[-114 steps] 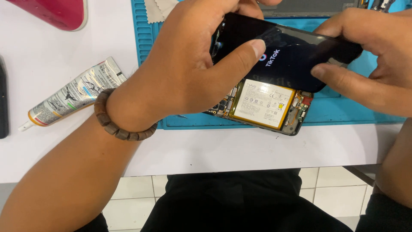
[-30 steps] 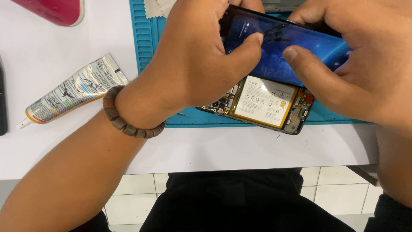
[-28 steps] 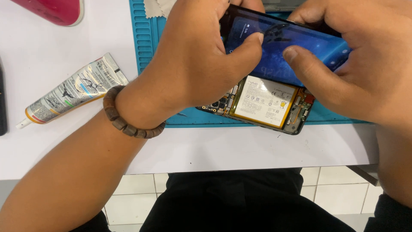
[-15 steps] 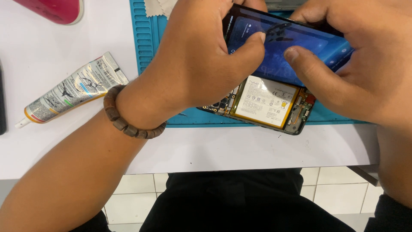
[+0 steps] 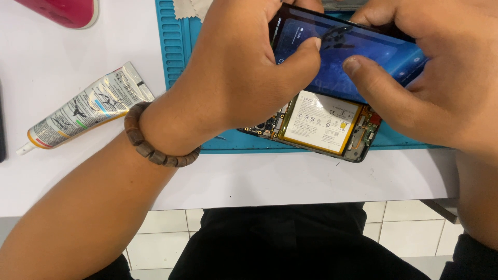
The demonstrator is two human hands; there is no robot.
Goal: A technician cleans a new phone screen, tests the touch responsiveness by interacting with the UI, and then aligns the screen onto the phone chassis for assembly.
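White bench top (image 5: 62, 67) with a blue silicone repair mat (image 5: 174, 57) on it, tiled floor showing underneath at 6 o'clock, and only the one head view to go by. Both hands are up on a lit screen panel (image 5: 332, 62) held tilted above an opened phone body (image 5: 316, 127), which sits on the mat's near edge with its white and yellow battery (image 5: 321, 122) facing up. Left hand (image 5: 244, 72) comes in from 8 o'clock and pinches the panel's left end, thumb tip pressed on the glass; there's a wooden bead bracelet (image 5: 150, 145) on that wrist. Right hand (image 5: 441, 88) grips the right end from 3 o'clock, thumb flat on the display, the other fingers curled around the far edge. My take for doing this bit well: hold by the edges, keep the panel low over the body so any ribbon between them doesn't get yanked (can't actually see one from here), and keep thumb pressure light since bare panels flex. Container-wise, a squeezed, crumpled tube (image 5: 88, 111) lies on the bench at 9 o'clock, nozzle pointing left with a cap on it, contents can't be seen. Some red thing (image 5: 62, 10) sits cut off at 11 o'clock; can't tell what it is.
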